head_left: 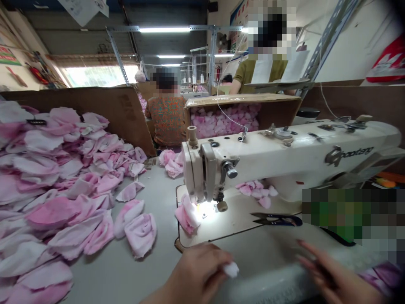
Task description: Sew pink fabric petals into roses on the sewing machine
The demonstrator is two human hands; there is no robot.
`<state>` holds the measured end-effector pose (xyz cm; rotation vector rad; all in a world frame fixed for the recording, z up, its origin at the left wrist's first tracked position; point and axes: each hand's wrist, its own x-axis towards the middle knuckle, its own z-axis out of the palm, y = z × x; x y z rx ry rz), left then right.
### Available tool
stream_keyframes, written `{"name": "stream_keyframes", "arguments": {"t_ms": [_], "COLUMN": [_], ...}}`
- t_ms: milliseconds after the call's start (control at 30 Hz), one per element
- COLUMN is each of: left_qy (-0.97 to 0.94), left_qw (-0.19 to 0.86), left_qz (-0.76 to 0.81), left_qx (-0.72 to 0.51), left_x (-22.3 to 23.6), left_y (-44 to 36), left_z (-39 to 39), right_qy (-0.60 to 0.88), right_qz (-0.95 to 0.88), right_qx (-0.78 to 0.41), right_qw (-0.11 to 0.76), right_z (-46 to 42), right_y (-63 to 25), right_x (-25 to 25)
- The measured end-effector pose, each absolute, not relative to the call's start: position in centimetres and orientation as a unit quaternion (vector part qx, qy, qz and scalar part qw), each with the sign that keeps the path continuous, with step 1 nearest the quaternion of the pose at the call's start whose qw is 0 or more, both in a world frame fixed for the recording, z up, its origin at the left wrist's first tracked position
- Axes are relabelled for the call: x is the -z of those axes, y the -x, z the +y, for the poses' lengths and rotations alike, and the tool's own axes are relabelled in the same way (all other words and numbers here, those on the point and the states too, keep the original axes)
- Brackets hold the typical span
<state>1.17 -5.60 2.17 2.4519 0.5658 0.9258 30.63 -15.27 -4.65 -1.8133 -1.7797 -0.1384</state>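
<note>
My left hand (pixel 199 270) is closed at the front edge of the table, pinching a small white piece of fabric (pixel 232 269) between thumb and fingers. To the right, my right hand (pixel 335 270) is slightly blurred; its fingers are apart and nothing shows between them. Both hands are in front of a white sewing machine (pixel 278 156), whose lamp lights the needle area. A pink and white fabric piece (pixel 188 215) lies at the left of the presser foot. Dark-handled thread snips (pixel 278 219) rest on the machine bed, beyond my right hand.
A large heap of pink and white fabric pieces (pixel 63 177) covers the left of the table, against a cardboard wall (pixel 95 105). More pieces (pixel 256 192) lie under the machine arm. Behind stands a cardboard box (pixel 281 112) of fabric. Two people (pixel 166 116) are farther back.
</note>
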Motion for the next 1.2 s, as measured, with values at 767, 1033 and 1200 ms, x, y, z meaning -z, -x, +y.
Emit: {"name": "stream_keyframes", "arguments": {"t_ms": [767,1033,1200], "left_qy": [-0.738,-0.729,-0.748], "left_qw": [0.44,0.452,0.44], "left_qz": [0.362,0.415,0.402], "left_qx": [-0.361,-0.305,-0.293], "left_x": [-2.8,-3.1,-2.9], "left_y": [-1.0,-0.9,-0.8], "left_z": [-5.3,-5.2,-5.2], "right_qy": [0.537,0.581,0.683], "right_qz": [-0.748,-0.729,-0.648], "right_qx": [-0.167,-0.062,0.043], "right_qw": [0.352,0.357,0.333], "right_z": [-11.6,-12.2,-13.3], "right_y": [-20.1,-22.3,-26.7], "right_x": [0.0,1.3,3.4]}}
